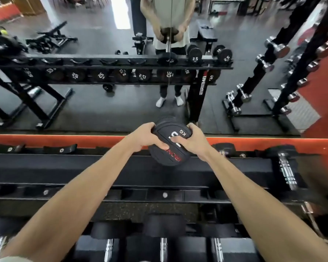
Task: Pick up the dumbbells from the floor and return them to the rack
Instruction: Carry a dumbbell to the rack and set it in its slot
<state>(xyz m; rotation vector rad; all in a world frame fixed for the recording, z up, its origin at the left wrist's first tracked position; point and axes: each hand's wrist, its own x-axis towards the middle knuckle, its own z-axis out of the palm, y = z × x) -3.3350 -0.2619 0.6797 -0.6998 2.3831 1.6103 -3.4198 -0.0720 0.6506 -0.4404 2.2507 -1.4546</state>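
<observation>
A black dumbbell (168, 142) is clamped by its round end plate between both hands: the left hand (143, 138) is wrapped over the rim at nine o'clock, the right hand (192, 141) at three o'clock, with fingers closed across the plate's face. The dumbbell is held end-on above the far edge of the rack's top tier (102, 167). At three o'clock from it, a dumbbell with a chrome handle (287, 170) is seated on that tier. At twelve o'clock, a mirror (83, 103) is seen. At six o'clock, a lower row of dumbbells (161, 246) is racked.
</observation>
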